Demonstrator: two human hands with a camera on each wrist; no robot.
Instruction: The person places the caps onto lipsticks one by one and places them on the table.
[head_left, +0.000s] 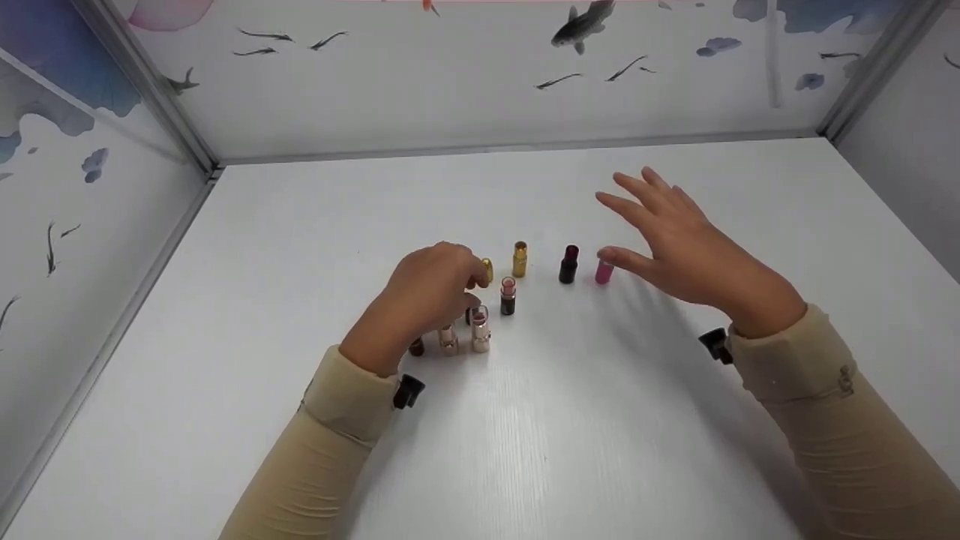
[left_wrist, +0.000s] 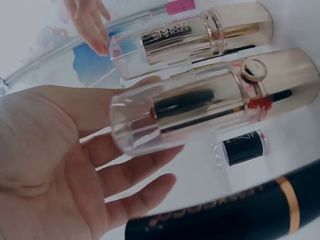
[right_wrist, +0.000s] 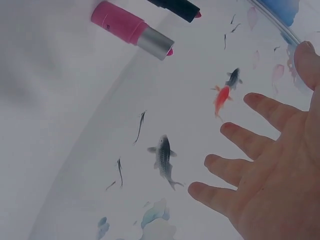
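- White tabletop (head_left: 570, 450) across the middle and bottom of the head view, with lipsticks grouped near its centre.
- At the very centre of that frame: gold piece (head_left: 487, 271), tilted, visible end facing right, remainder hidden behind the left fingers.
- Left hand (head_left: 435, 283) far nearer to it than the right, reaching in from lower left with fingers bent downward; grip hidden, so cannot tell whether pinching the gold piece or only beside it.
- Just right of the gold piece: gold lipstick (head_left: 520, 259), long axis upright. Slightly lower: clear-capped black lipstick (head_left: 508, 298), also upright.
- Lower left of these: champagne lipstick (head_left: 481, 339), its twin (head_left: 448, 343) and a dark lipstick (head_left: 417, 347), partly covered by the left hand.
- Right of centre: black lipstick (head_left: 568, 266) and pink lipstick (head_left: 603, 273), standing near each other, apart.
- Right hand (head_left: 675, 240) holding nothing, fingers spread; thumb overlapping the pink lipstick in the head view, yet apart from it in the right wrist view.
- Along the top: fish-printed wall (head_left: 465, 97).
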